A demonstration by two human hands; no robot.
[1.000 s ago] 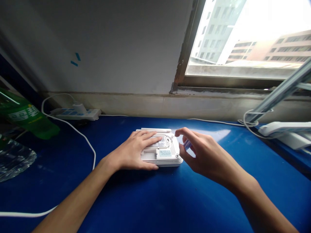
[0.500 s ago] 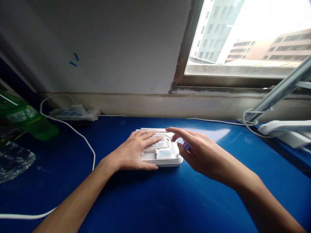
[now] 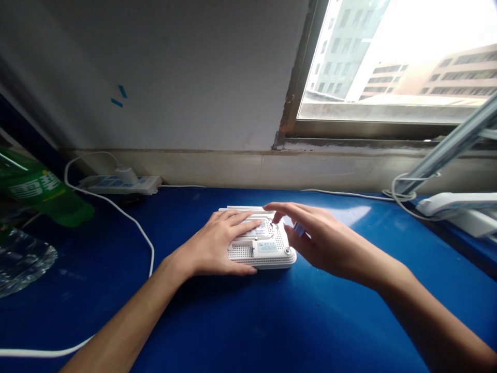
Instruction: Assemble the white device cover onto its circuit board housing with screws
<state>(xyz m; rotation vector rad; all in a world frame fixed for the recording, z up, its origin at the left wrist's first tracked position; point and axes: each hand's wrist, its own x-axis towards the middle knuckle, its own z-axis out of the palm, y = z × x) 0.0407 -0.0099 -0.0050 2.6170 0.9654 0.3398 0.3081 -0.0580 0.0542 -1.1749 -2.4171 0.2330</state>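
A white device (image 3: pixel 267 247) with small vent holes and labels lies flat on the blue table (image 3: pixel 248 321). My left hand (image 3: pixel 221 242) rests over its left side, fingers spread across the top and thumb along the near edge. My right hand (image 3: pixel 310 228) is bent over the device's right side, with its fingertips at the upper right part of the surface. Something bluish-purple (image 3: pixel 298 229) shows between the fingers and palm of my right hand; what it is I cannot make out.
Green bottle (image 3: pixel 42 189) and a clear plastic bottle (image 3: pixel 27 259) lie at the left. Behind them is a power strip (image 3: pixel 143 184) with a white cable (image 3: pixel 132 220). A metal bar (image 3: pixel 446 145) and white devices (image 3: pixel 462 204) stand at the right, below the window.
The device and my left hand appear slightly farther right and lower in the picture. My right fingertips have shifted slightly left over the device.
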